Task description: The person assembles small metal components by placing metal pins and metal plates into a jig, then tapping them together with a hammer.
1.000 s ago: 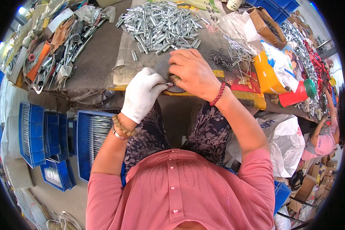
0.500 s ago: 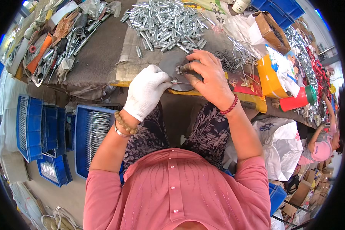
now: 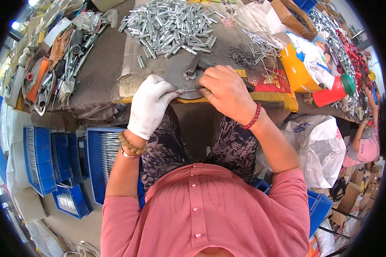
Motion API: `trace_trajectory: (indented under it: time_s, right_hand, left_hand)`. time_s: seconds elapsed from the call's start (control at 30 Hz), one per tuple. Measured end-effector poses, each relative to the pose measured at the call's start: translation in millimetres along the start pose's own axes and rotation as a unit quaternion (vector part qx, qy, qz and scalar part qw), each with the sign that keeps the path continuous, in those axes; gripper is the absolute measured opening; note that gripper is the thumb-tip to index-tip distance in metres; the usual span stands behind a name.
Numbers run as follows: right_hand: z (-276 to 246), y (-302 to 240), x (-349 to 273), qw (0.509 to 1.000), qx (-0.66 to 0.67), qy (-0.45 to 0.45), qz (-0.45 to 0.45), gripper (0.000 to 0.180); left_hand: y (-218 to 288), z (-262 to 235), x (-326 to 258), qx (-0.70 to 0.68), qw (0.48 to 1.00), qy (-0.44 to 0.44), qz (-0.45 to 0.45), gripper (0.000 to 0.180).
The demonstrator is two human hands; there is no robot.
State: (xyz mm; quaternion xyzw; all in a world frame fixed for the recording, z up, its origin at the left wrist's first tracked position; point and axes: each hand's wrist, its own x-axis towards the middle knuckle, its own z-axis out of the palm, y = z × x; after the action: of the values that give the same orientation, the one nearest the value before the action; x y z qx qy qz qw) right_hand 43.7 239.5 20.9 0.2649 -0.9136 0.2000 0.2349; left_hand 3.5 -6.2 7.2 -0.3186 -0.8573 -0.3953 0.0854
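My left hand (image 3: 151,105), in a white knitted glove, pinches a small shiny metal sleeve (image 3: 181,91) on a thin rod at the near edge of a round grey metal plate (image 3: 172,70). My bare right hand (image 3: 227,89) is closed, its fingertips pinching the rod's other end. Behind and beneath that hand are a dark hammer-like head (image 3: 197,63) and a black handle (image 3: 249,86); the hand hides what joins them, and whether it touches them I cannot tell. A little heap of small metal bits (image 3: 189,75) sits on the plate.
Beyond the plate lies a pile of shiny metal sleeves (image 3: 169,28). Dark pins (image 3: 241,56) and thin rods (image 3: 261,47) lie to its right, near a yellow box (image 3: 297,70) and a red jar (image 3: 330,92). Blue crates (image 3: 96,167) of rods stand at left. Another person (image 3: 364,145) is far right.
My right fingers have left the small bits on the plate and come nearer to me, onto the rod. The dark head shows now. The whole view has shifted slightly.
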Motion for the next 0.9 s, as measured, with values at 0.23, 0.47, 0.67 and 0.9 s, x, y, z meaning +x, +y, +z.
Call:
trace_trajectory:
  time_s: [0.23, 0.47, 0.67, 0.9]
  right_hand:
    - [-2, 5, 2, 0.999, 0.020, -0.010, -0.027, 0.010]
    - [3, 11, 3, 0.999, 0.031, -0.021, -0.040, 0.013]
    - [4, 8, 8, 0.998, 0.026, -0.046, -0.046, 0.015]
    - [9, 9, 17, 0.998, 0.067, -0.009, -0.017, 0.013]
  left_hand:
    - [1, 0, 1, 0.003, 1.000, -0.015, -0.005, 0.010]
    - [3, -1, 1, 0.000, 1.000, 0.004, 0.007, 0.009]
    - [-1, 1, 2, -0.005, 1.000, -0.009, 0.010, 0.009]
    - [-2, 2, 1, 0.004, 1.000, -0.011, 0.015, 0.008]
